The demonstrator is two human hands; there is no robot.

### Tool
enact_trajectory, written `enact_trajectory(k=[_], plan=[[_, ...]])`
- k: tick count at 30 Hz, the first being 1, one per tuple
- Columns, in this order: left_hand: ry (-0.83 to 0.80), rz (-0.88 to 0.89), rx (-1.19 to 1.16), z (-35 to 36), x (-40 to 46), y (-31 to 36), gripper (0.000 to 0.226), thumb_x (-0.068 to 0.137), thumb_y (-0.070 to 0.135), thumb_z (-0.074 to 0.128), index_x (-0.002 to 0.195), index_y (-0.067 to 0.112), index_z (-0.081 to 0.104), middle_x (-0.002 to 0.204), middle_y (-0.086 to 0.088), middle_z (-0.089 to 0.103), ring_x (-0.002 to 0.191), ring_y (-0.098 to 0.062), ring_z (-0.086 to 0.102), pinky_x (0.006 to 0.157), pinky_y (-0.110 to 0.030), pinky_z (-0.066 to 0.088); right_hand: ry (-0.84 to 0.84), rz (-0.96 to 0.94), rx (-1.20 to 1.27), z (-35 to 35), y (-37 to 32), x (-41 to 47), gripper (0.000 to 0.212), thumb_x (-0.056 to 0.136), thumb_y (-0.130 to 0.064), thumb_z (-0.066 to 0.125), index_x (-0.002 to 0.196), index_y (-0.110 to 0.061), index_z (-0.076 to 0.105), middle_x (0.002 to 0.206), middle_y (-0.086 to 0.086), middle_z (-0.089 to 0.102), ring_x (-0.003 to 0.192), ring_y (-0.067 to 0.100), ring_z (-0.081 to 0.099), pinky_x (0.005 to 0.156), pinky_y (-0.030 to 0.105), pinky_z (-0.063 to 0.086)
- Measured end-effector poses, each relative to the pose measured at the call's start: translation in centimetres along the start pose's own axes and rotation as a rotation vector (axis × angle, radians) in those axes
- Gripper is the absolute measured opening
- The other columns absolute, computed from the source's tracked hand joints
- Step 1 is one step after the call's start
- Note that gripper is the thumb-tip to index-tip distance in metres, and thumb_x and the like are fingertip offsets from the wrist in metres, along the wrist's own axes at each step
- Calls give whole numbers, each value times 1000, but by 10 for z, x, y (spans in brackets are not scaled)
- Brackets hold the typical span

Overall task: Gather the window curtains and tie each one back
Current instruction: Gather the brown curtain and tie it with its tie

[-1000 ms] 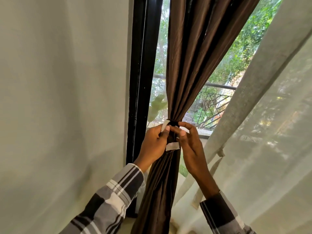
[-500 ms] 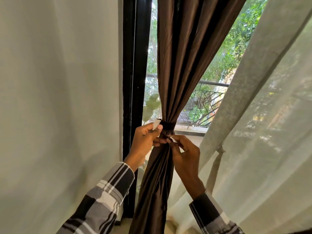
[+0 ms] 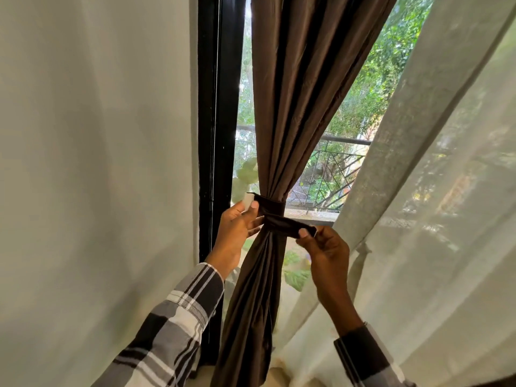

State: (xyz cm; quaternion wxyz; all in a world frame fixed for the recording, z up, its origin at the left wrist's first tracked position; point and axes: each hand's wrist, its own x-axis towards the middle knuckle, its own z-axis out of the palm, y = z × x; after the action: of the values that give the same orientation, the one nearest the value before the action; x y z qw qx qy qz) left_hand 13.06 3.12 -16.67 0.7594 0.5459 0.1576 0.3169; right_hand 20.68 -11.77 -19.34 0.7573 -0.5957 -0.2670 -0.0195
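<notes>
The brown curtain [image 3: 296, 88] hangs before the black window frame [image 3: 216, 107], its foot out of view.

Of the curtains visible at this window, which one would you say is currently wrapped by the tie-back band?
The dark brown curtain in the middle: a brown band cinches it, its ends pinched by the left hand and right hand. The pale sheer curtains carry no band.

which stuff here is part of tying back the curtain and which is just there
In the job:
brown curtain, gathered
brown tie-back band wrapped round it
left hand and right hand, each pinching a band end

Just there:
sheer white curtain
black window frame
balcony railing
</notes>
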Motion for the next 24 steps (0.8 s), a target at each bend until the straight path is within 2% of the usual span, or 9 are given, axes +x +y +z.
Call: enact_trajectory(k=[4, 7, 12, 14, 16, 18, 20, 22, 24], plan=[[-11, 41, 65, 3, -3, -2, 38, 96, 23, 56, 129, 4, 55, 92, 2, 76, 85, -14, 72, 85, -32, 53, -23, 37, 63, -3, 0, 28, 16, 91, -1, 63, 87, 15, 58, 76, 13, 61, 78, 22, 62, 78, 33, 58], [-63, 137, 85, 7, -11, 1, 19, 97, 10, 52, 109, 4, 66, 83, 5, 75, 79, -9, 71, 72, -19, 53, -79, 155, 138, 7, 0, 37, 11, 96, -6, 58, 90, 1, 66, 79, 6, 66, 80, 16, 65, 76, 30, 56], [-122, 225, 151, 12, -17, 1, 7, 86, -6, 64, 90, -12, 63, 75, -13, 64, 66, -13, 64, 68, -22, 55, -260, 422, 360, 28, 0, 38, 20, 91, 2, 55, 99, -2, 72, 95, 17, 71, 79, 24, 68, 71, 33, 57], [-116, 245, 219, 14, -20, 0, 11, 83, 2, 71, 87, -6, 65, 83, -12, 65, 74, -16, 63, 76, -29, 56, -388, 491, 381, 32, -3, 38, 21, 84, -5, 61, 99, -6, 75, 96, 18, 72, 82, 26, 69, 78, 36, 57], [-99, 247, 310, 16, -22, 0, 14, 81, 14, 76, 88, 4, 68, 106, -4, 65, 94, -15, 64, 87, -34, 52, -504, 536, 327, 30, -7, 37, 17, 87, -15, 65, 100, -12, 75, 97, 12, 70, 86, 25, 67, 83, 39, 53], [-127, 186, 308, 16, -21, 1, 17, 79, 19, 78, 89, 8, 68, 118, 3, 62, 110, -14, 60, 91, -38, 48, -484, 593, 232, 30, -8, 38, 15, 97, -18, 54, 98, -17, 68, 89, 3, 69, 80, 19, 65, 75, 36, 53], [-177, 147, 259, 17, -22, 4, 16, 81, 16, 76, 88, 6, 68, 105, -1, 69, 101, -18, 65, 87, -37, 50, -484, 555, 133, 29, -8, 41, 19, 101, -13, 46, 96, -18, 64, 84, -3, 72, 79, 15, 68, 74, 34, 50], [-154, 154, 228, 17, -24, 6, 14, 81, 12, 75, 88, 2, 69, 92, -10, 71, 88, -21, 68, 83, -38, 55, -491, 447, 42, 27, -7, 43, 15, 95, -14, 57, 100, -13, 71, 91, 0, 76, 86, 17, 72, 78, 34, 54], [-82, 158, 213, 18, -25, 8, 12, 80, 10, 77, 87, 2, 71, 86, -9, 71, 82, -21, 68, 84, -43, 57, -329, 405, 34, 23, -11, 37, 16, 88, -12, 67, 103, -13, 74, 96, 7, 76, 88, 22, 72, 72, 30, 57]])
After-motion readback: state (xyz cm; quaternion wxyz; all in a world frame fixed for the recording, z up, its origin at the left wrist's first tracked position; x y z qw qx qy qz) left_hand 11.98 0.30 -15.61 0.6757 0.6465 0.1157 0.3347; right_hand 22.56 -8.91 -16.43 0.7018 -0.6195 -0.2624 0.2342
